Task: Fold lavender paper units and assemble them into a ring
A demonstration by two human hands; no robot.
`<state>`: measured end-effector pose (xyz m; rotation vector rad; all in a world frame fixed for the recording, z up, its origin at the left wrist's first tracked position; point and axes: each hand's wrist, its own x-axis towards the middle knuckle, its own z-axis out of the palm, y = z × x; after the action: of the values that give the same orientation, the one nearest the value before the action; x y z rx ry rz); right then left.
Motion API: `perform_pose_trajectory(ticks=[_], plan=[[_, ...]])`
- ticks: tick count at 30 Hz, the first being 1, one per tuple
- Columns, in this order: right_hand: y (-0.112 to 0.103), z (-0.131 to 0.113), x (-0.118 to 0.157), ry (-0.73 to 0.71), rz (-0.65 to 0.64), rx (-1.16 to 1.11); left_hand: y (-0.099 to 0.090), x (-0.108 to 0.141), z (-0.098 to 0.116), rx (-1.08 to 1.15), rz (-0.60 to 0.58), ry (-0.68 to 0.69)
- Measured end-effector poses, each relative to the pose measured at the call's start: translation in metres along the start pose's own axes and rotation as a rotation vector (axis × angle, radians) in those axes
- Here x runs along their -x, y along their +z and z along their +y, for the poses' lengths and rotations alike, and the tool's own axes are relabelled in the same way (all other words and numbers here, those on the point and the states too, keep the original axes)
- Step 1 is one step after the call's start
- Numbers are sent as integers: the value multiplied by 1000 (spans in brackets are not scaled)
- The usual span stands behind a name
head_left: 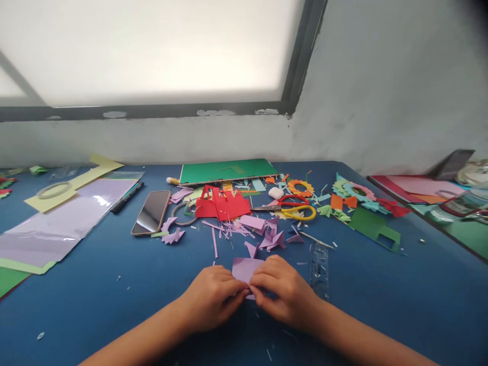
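Note:
Low in the middle of the head view, a small piece of purple paper (246, 268) is held between my two hands. My left hand (218, 294) pinches its near edge from the left, thumb against fingers. From the right, my right hand (284, 287) pinches the same edge, and the fingertips of both hands almost meet. The fingers hide part of that edge. Just beyond the paper lie folded purple paper pieces (272, 239) and thin purple strips. A clear ruler (319, 269) lies right of my right hand.
Scissors (293, 209) with red and yellow handles lie beyond my hands, beside red paper (223, 204). A phone (151, 212), a pen (127, 197) and purple sheets in a clear sleeve (72, 223) are at left. A green board (229, 170) stands behind; folded paper rings (301, 188) lie right.

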<state>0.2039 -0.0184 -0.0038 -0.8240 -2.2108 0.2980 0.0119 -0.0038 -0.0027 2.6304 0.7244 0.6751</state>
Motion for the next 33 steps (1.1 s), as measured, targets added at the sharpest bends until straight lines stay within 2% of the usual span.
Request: perform_pose_trajectory(ticks=[4, 8, 13, 16, 21, 25, 29, 33], plan=[[1, -4, -5, -127, -37, 171, 6, 2, 5, -8, 32, -17], [0, -2, -5, -110, -85, 184, 6, 6, 4, 3, 32, -68], [0, 14, -5, 52, -34, 41, -3, 6, -18, 19, 14, -56], [-7, 21, -6, 164, -1, -19, -12, -1, -27, 33, 68, -108], [-19, 14, -5, 429, -81, -294, -17, -6, -11, 186, 148, -270], [-15, 5, -9, 601, -92, -555, -15, -8, 2, 299, 171, -344], [-8, 3, -15, 682, -63, -759, -14, -9, -1, 324, 192, -341], [-7, 3, -19, 704, -41, -852, -16, -6, -9, 258, 252, -312]])
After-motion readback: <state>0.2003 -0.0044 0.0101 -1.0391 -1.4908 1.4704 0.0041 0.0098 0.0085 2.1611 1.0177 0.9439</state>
